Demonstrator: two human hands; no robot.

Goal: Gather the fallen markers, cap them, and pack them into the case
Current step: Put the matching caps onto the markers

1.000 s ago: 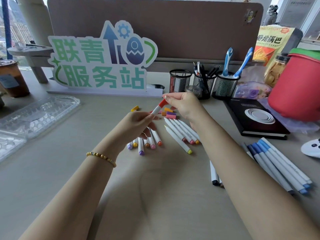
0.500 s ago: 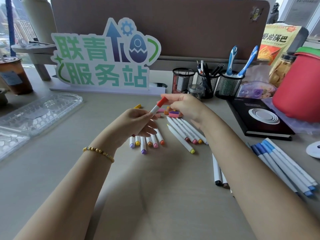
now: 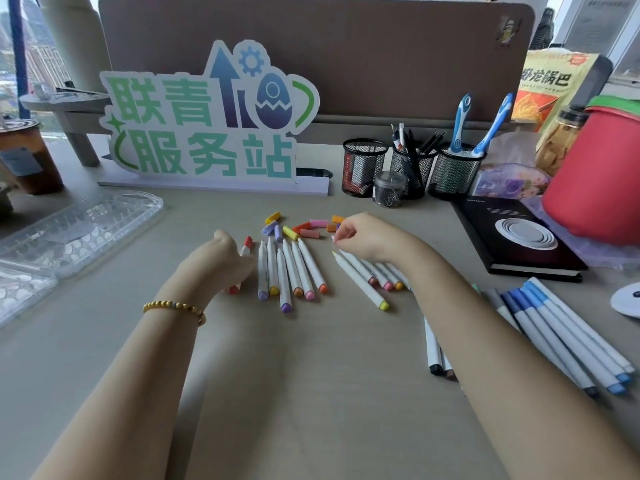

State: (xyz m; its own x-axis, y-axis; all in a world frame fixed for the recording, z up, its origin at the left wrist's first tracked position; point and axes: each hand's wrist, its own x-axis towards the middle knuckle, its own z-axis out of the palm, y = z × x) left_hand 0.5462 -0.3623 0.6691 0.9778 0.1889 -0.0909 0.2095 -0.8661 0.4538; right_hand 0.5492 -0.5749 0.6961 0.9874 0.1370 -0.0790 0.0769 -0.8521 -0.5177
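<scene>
My left hand [image 3: 218, 261] is closed over a white marker with a red cap [image 3: 247, 242] and holds it low on the table, left of a row of uncapped white markers [image 3: 291, 271]. My right hand [image 3: 362, 235] hovers with curled fingers between the pile of loose coloured caps [image 3: 301, 228] and another group of markers; whether it grips anything is hidden. A yellow-ended marker [image 3: 360, 280] lies in front of it. Capped blue markers [image 3: 568, 337] lie at the right. The clear plastic case [image 3: 79, 226] lies open at the left.
A green and blue sign [image 3: 207, 126] stands at the back. Three mesh pen cups [image 3: 412, 168] and a small jar stand behind the caps. A black notebook [image 3: 519, 233], a red container [image 3: 595, 174] and a drink cup [image 3: 24, 157] flank the work area.
The red-capped marker, held up between both hands before, has come down to the table in my left hand. My right hand let go of it and moved right, over the loose caps.
</scene>
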